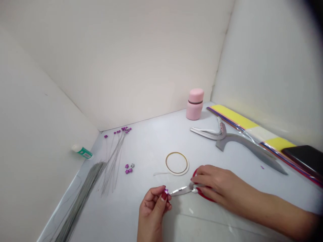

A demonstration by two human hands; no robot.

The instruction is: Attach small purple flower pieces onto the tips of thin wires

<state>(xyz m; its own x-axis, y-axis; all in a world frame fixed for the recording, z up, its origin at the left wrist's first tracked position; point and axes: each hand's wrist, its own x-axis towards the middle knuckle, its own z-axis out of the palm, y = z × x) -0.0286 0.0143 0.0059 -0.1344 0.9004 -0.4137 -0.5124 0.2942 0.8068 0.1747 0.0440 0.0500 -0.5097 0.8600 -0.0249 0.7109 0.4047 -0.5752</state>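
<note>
My left hand (154, 206) pinches a small shiny purple paper star (166, 191) between thumb and fingers. From the right, the silver tip of the red-handled scissors (180, 191) reaches to the star; whether it touches the star or goes into it, I cannot tell. My right hand (214, 183) is wrapped around the red handles, hiding part of them. Just beyond both hands lies a thin ring of tape (187, 165) with a loose end trailing left. Further left are several loose purple stars (127, 171) and a small silver ball (132, 165).
Wires tipped with purple stars (124, 129) lie at the back left, near a bundle of grey wires (83, 198). A green-and-white tube (84, 152) leans by the left wall. Right are a pink jar (194, 105), grey and white strips (242, 141), coloured sheets (234, 117), and a black object (302, 158).
</note>
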